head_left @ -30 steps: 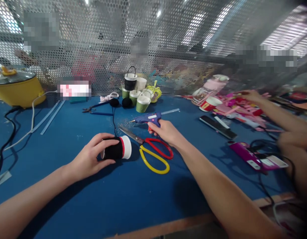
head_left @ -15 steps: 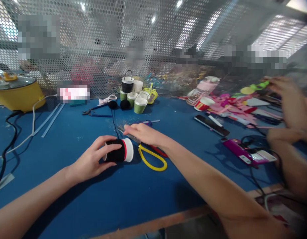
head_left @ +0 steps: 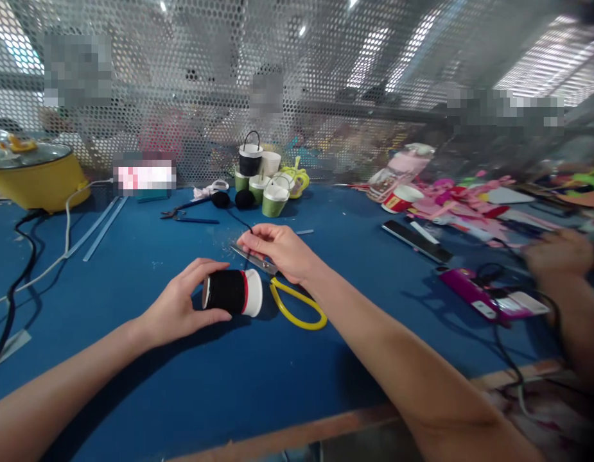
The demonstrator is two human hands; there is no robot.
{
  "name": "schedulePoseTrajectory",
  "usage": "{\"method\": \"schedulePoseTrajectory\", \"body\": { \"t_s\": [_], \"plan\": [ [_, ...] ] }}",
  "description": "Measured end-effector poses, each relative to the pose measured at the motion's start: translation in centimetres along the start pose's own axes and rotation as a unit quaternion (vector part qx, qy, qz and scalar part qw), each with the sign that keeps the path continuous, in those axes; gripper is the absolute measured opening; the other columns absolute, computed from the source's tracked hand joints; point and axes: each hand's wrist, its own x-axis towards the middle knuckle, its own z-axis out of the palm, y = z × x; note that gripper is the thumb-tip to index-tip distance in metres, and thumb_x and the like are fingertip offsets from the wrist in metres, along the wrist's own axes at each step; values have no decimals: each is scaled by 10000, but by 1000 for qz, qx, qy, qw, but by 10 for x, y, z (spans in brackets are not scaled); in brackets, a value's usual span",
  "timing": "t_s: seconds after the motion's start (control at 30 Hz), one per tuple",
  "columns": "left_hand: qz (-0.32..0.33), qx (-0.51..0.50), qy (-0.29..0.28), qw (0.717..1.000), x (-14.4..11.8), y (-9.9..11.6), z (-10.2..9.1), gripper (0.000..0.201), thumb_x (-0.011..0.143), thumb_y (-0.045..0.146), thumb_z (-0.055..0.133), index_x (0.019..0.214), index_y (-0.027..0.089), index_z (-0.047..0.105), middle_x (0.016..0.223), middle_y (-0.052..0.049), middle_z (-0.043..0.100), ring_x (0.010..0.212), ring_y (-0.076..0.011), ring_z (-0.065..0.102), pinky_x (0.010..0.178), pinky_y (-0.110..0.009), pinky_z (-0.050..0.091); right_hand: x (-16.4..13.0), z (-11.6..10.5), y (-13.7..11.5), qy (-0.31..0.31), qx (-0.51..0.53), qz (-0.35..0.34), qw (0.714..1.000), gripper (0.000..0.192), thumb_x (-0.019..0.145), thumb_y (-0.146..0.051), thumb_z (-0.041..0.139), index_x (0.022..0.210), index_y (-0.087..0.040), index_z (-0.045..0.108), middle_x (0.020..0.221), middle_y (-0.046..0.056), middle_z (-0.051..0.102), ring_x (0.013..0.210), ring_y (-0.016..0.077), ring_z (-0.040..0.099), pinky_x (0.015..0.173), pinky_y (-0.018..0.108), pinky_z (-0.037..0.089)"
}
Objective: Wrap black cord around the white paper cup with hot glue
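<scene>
At the centre of the frame, on the blue table (head_left: 258,385), the left hand (head_left: 181,308) curls around a spool of black cord (head_left: 232,292) lying on its side, thumb below and fingers over its left end. Its white flange with a red ring faces right. Just to the right, the right hand (head_left: 282,250) pinches a thin black cord (head_left: 239,221) between thumb and fingertips, the other fingers loosely bent; it rests over the scissors (head_left: 277,282), whose yellow loop shows beneath the wrist. Upper left stands a yellow lidded pot (head_left: 36,176); its contents are hidden. Upper centre stands a cluster of small paper cups (head_left: 265,183), green, white and black, some with handles. At the right edge another person's hand (head_left: 559,253) is blurred.
</scene>
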Motion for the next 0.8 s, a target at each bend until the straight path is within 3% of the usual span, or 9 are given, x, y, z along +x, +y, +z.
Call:
{"method": "schedulePoseTrajectory", "body": {
  "t_s": [0.1, 0.27, 0.57, 0.8],
  "plan": [
    [-42, -48, -3, 998, -1, -1, 2, 510, 712, 338, 670, 1150, 191, 455, 1068, -86, 546, 971, -219, 561, 824, -371, 494, 1, -4, 0, 28, -2, -15, 1000, 238, 653, -378, 671, 711, -148, 656, 485, -62, 450, 428, 38, 318, 412, 214, 209],
    [-86, -96, -33, 991, -3, 0, 4, 513, 694, 356, 676, 1130, 181, 469, 1044, -82, 610, 903, -211, 615, 786, -365, 517, 3, -6, 3, 47, -4, -19, 999, 234, 656, -370, 667, 735, -150, 678, 490, -53, 443, 459, 50, 350, 420, 214, 236],
    [-39, -70, -58, 995, -2, 7, 2, 524, 685, 359, 692, 1138, 198, 481, 1065, -78, 588, 925, -208, 599, 793, -343, 509, 1, -3, 5, 41, -81, -29, 995, 269, 675, -416, 640, 685, -147, 658, 468, -60, 413, 433, 49, 295, 403, 225, 185],
    [19, -56, -43, 997, -4, 8, 2, 541, 694, 336, 692, 1166, 208, 461, 1117, -108, 564, 1008, -239, 565, 853, -384, 481, 1, 1, 10, 20, -87, -2, 996, 286, 660, -437, 643, 640, -152, 625, 447, -71, 405, 406, 44, 287, 406, 224, 193]
  ]
}}
